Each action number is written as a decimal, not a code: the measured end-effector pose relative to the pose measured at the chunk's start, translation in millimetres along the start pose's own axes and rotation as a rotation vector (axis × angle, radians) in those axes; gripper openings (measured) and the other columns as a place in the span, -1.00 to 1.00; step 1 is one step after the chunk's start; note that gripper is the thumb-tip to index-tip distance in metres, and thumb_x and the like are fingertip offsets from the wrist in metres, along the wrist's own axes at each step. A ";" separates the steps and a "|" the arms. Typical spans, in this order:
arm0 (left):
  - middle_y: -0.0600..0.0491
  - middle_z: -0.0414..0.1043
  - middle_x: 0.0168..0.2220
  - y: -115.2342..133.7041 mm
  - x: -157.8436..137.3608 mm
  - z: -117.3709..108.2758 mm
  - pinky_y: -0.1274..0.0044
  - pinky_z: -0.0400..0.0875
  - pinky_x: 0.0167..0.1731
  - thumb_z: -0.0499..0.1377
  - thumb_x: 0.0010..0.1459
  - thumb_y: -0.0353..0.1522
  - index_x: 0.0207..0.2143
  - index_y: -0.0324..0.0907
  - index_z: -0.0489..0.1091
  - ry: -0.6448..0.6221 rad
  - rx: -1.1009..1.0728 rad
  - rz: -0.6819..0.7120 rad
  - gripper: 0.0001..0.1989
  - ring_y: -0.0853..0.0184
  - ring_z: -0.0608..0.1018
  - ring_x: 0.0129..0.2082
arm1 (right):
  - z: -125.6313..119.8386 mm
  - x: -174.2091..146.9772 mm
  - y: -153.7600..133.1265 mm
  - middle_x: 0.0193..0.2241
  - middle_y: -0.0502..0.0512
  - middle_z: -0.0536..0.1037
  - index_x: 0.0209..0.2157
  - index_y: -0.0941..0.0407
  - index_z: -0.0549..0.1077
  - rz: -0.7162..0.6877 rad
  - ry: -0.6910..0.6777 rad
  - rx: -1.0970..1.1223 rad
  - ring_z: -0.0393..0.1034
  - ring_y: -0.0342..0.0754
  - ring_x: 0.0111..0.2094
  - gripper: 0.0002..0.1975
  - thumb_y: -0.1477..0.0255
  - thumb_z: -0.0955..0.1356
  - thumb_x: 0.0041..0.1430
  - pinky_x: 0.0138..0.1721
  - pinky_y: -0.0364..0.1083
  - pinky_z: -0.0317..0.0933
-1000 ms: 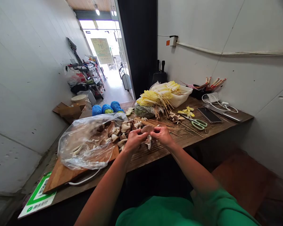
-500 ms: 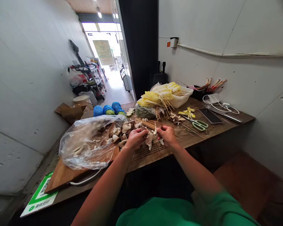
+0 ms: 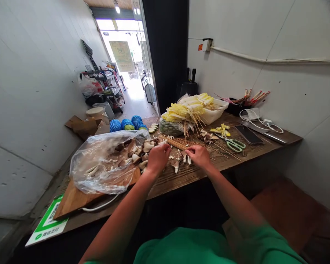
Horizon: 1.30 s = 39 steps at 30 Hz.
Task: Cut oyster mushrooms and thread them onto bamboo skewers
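Note:
My left hand (image 3: 158, 158) hovers at the right side of a heap of oyster mushrooms (image 3: 136, 157), its fingers curled closed. Whatever it pinches, if anything, is hidden by the fingers. A short way right, my right hand (image 3: 200, 155) has thumb and fingertips pressed together above the table; I cannot make out anything between them. Torn mushroom pieces (image 3: 176, 165) lie on the wood between the two hands. Just behind them rests a bundle of bamboo skewers (image 3: 178, 142). A smaller pile of mushrooms (image 3: 207, 136) sits beyond my right hand.
A clear plastic bag (image 3: 99, 165) of mushrooms covers much of a wooden board (image 3: 71, 205) at left. Skewered cabbage leaves (image 3: 184, 110) are stacked by a white basket (image 3: 217, 113). Scissors (image 3: 235, 145), a phone (image 3: 249, 134) and a knife (image 3: 275, 137) lie at right.
The mushroom pieces that both hands held up no longer show in them; pieces lie on the table between. My hands have moved slightly apart, and the view has shifted a little.

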State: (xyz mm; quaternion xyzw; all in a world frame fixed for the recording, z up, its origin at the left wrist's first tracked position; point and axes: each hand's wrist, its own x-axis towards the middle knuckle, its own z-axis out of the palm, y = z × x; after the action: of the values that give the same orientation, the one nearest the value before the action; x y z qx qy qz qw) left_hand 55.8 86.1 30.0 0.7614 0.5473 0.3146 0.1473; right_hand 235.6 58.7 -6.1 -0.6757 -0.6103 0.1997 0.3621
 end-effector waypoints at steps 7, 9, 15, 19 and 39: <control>0.05 0.51 -0.52 -25.0 -20.1 -58.3 0.54 0.25 -0.41 0.12 0.04 -0.23 -0.38 -0.13 0.53 0.150 -0.040 -0.057 -0.76 0.29 0.48 -0.46 | 32.9 -25.1 -42.7 -0.28 0.16 0.49 -0.29 0.11 0.53 -0.506 -0.106 -0.189 0.34 -0.01 -0.24 -0.75 0.25 0.38 0.04 -0.21 -0.09 0.15; 0.04 0.51 -0.50 -29.9 -24.7 -60.2 0.55 0.24 -0.41 0.13 0.02 -0.23 -0.38 -0.14 0.53 0.153 -0.044 -0.081 -0.76 0.28 0.49 -0.43 | 46.8 -29.0 -54.8 -0.24 0.21 0.48 -0.23 0.14 0.49 -0.555 -0.108 -0.309 0.29 0.08 -0.16 -0.64 0.21 0.41 -0.04 -0.13 -0.02 0.12; 0.05 0.53 -0.40 -47.1 -27.3 -49.8 0.56 0.25 -0.39 0.19 -0.05 -0.33 -0.33 -0.07 0.53 0.035 -0.172 -0.035 -0.81 0.31 0.47 -0.45 | 61.7 -19.9 -65.1 -0.40 0.21 0.54 -0.38 0.18 0.49 -0.504 -0.036 -0.465 0.31 0.08 -0.24 -0.84 0.44 0.29 0.11 -0.18 -0.01 0.10; 0.05 0.52 -0.34 -48.3 -23.6 -44.1 0.58 0.25 -0.43 0.25 -0.12 -0.33 -0.23 -0.06 0.51 -0.025 -0.252 -0.022 -0.69 0.35 0.44 -0.47 | 44.5 -2.0 -60.3 -0.35 0.17 0.57 -0.33 0.17 0.52 -0.481 -0.003 -0.236 0.35 0.01 -0.26 -0.82 0.47 0.28 0.09 -0.19 -0.06 0.14; 0.15 0.27 -0.70 5.9 -17.9 2.3 0.67 0.07 -0.70 0.33 -0.31 -0.35 -0.60 -0.29 0.32 -0.150 -1.054 -0.521 -0.75 0.56 0.29 -0.71 | 16.6 -4.5 -40.3 -0.68 -0.10 0.30 -0.62 0.18 0.40 -0.114 -0.125 0.532 0.12 -0.24 -0.61 -0.84 0.37 0.35 -0.11 -0.58 -0.23 -0.02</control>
State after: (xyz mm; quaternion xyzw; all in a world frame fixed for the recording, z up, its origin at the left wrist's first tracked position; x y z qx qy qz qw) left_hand 58.0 67.7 25.8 0.4463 0.4745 0.4429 0.6161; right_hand 195.5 58.1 11.7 -0.5078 -0.5944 0.3736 0.4992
